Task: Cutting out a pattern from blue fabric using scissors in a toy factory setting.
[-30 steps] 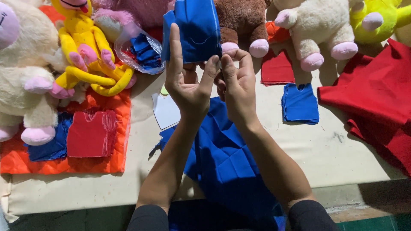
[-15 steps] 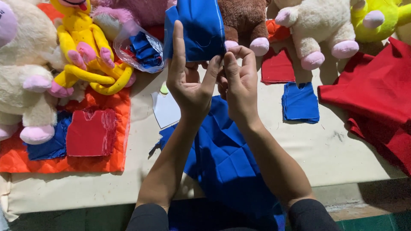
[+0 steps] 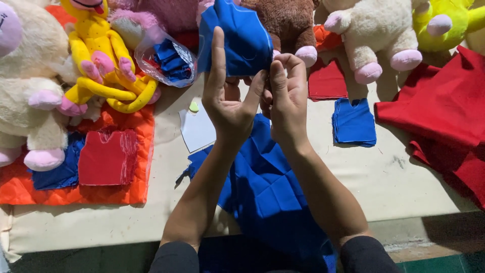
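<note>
Here both hands are raised over the worktop [image 3: 414,177], sharing a small blue cloth piece [image 3: 237,38]. The left hand [image 3: 230,98] has its fingers straight up against the cloth and its thumb pressing the lower edge; the right hand [image 3: 285,93] pinches that edge with curled fingers. Blue fabric [image 3: 262,192] lies beneath the forearms.

Table [image 3: 404,177] with cream fabric-like covering, faint marks toward 3 o'clock, worn near edge running along 6 o'clock, dark floor strip below at 7 o'clock, green floor patch [image 3: 444,263] at 5 o'clock, even light, soft shadows, no walls or windows in view
</note>
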